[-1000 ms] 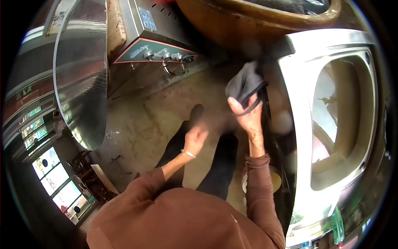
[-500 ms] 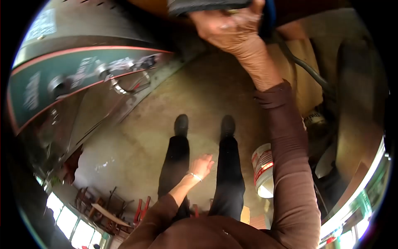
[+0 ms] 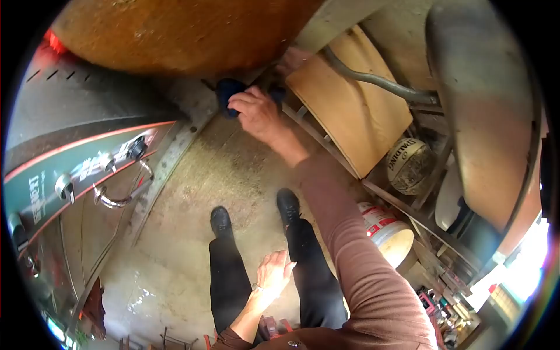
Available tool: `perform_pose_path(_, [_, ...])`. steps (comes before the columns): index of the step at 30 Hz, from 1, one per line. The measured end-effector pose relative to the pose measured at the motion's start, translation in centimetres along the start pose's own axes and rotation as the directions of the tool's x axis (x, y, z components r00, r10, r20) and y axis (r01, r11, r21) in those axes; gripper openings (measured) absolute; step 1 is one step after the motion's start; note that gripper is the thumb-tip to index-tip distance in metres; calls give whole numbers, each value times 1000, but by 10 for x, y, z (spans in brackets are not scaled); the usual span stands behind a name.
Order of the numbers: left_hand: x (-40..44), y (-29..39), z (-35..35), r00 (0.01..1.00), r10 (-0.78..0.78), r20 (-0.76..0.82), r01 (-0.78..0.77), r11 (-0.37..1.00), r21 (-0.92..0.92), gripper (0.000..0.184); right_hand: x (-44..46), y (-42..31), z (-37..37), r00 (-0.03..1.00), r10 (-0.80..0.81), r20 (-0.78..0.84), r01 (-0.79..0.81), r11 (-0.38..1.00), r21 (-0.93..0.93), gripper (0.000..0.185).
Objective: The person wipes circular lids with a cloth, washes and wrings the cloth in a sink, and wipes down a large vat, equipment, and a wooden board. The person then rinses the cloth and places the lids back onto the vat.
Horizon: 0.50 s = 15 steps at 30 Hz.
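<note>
My right hand (image 3: 256, 114) reaches forward, fingers curled against a soft-looking dark blue thing (image 3: 228, 98) below the brown rounded surface. Dark blue shows on both sides of the hand; what kind of thing it is, I cannot make out. My left hand (image 3: 274, 271) hangs low in front of my legs, holding nothing, with the thumb apart from the fingers and a bracelet (image 3: 256, 287) at the wrist. A blurred skin-coloured patch (image 3: 293, 61) shows just beyond my right hand, beside a wooden panel (image 3: 350, 99).
On the left is a green control panel (image 3: 87, 169) with knobs and a metal handle (image 3: 114, 201). A large brown rounded surface (image 3: 175, 35) overhangs the front. To the right are a Spalding ball (image 3: 411, 166), a curved metal tube (image 3: 385, 84) and a white bucket (image 3: 388, 233).
My right hand has come down and left from the top of the view; the dark flat thing there no longer shows. The view has shifted. My left hand's fingers have loosened.
</note>
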<state>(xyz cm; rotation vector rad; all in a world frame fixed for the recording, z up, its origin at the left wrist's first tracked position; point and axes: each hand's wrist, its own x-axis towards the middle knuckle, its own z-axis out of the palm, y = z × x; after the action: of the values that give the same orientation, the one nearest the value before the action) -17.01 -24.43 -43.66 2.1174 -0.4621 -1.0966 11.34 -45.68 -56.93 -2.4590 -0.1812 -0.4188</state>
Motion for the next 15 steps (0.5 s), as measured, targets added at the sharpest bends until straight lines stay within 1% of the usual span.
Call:
perform_pose_path(1, [-2,2,-2,1000,-12,28,12,1000,8,36,-10,-15,-4,977,183,-114,-145,949,280,21])
perform_pose_path(2, [-1,1,-1,1000,-10,23,9,1000,9,37,-18,-23,-10,916,308,-256,-201,906,372,31])
perform_pose_path(3, [-1,2,-5,1000,-5,30,4,1000,14,38,-27,-40,-28,728,665,-167,-457,652,605,29])
perform_pose_path(4, [-1,2,-9,999,0,34,-1,1000,21,38,-25,-51,-57,514,855,-63,-484,350,802,24])
perform_pose_path(5, [1,2,-12,999,3,32,-4,1000,26,39,-25,-48,-81,425,904,-45,-208,146,967,21])
perform_pose_path(6, [2,0,-12,1000,24,17,-24,999,22,39,-16,-52,-114,361,926,-108,-55,137,989,18])
perform_pose_path(7, [1,-1,-11,999,38,1,-38,999,16,40,-6,-54,-144,310,940,-141,21,141,990,18])
perform_pose_path(8, [0,-2,-9,999,47,-17,-47,999,10,40,6,-38,-161,346,920,-181,217,110,970,16])
perform_pose_path(9, [-2,-3,-9,999,51,3,-51,998,21,40,43,-68,-194,351,894,-277,268,187,945,21])
perform_pose_path(10, [-3,-2,-8,998,52,20,-52,998,35,40,57,-65,-206,497,713,-494,331,371,868,27])
perform_pose_path(11, [-2,-3,-8,998,53,36,-55,997,49,40,80,-44,-203,345,562,-751,357,661,659,33])
perform_pose_path(12, [-1,-3,-9,998,48,42,-50,997,59,40,95,-29,-200,330,436,-837,247,816,523,33])
perform_pose_path(13, [0,-2,-11,998,45,50,-48,996,69,40,100,-19,-195,343,338,-876,68,921,383,33])
perform_pose_path(14, [1,0,-12,997,46,58,-50,996,77,40,102,-6,-186,388,288,-875,-88,957,275,33])
perform_pose_path(15, [3,0,-13,997,52,50,-56,995,84,40,103,8,-175,439,244,-865,-226,961,157,33])
